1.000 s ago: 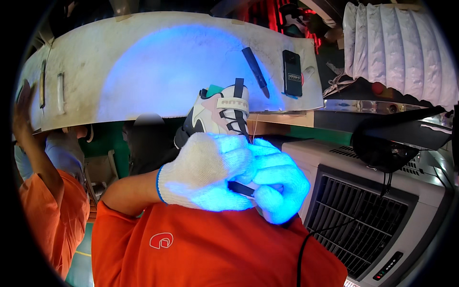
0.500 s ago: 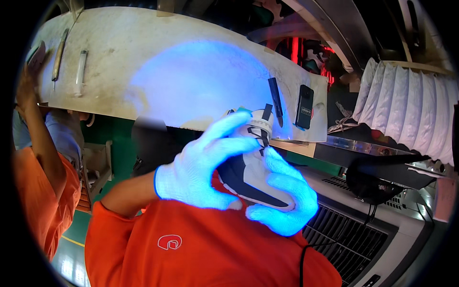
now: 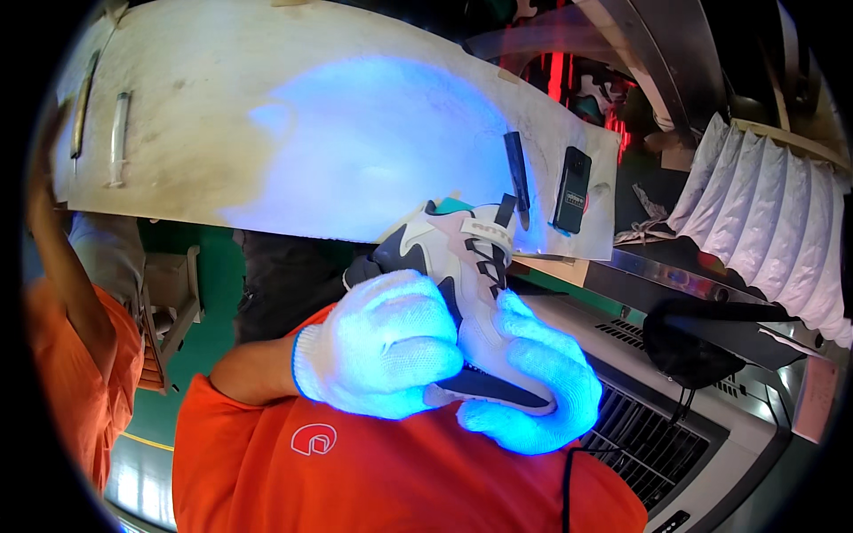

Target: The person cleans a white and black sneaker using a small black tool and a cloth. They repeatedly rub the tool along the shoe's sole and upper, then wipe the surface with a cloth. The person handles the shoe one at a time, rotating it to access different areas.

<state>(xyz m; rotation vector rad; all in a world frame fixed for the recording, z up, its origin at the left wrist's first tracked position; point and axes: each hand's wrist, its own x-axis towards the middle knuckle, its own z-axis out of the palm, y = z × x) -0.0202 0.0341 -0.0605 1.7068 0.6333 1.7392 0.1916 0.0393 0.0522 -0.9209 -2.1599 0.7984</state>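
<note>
Your shoe (image 3: 474, 306) is in front of you, heel toward eleven o'clock, toe toward five. Your right hand (image 3: 551, 377) looks clamped round the toe; your left hand (image 3: 382, 342) is curled against the eight-o'clock side, and I can't tell whether it pinches anything. If your knit gloves slip on the smooth upper, the shoe could twist or drop; swung toward one o'clock, it could knock the knife (image 3: 515, 173).

blue-lit table (image 3: 373, 151), dark rim, bent edges
</note>
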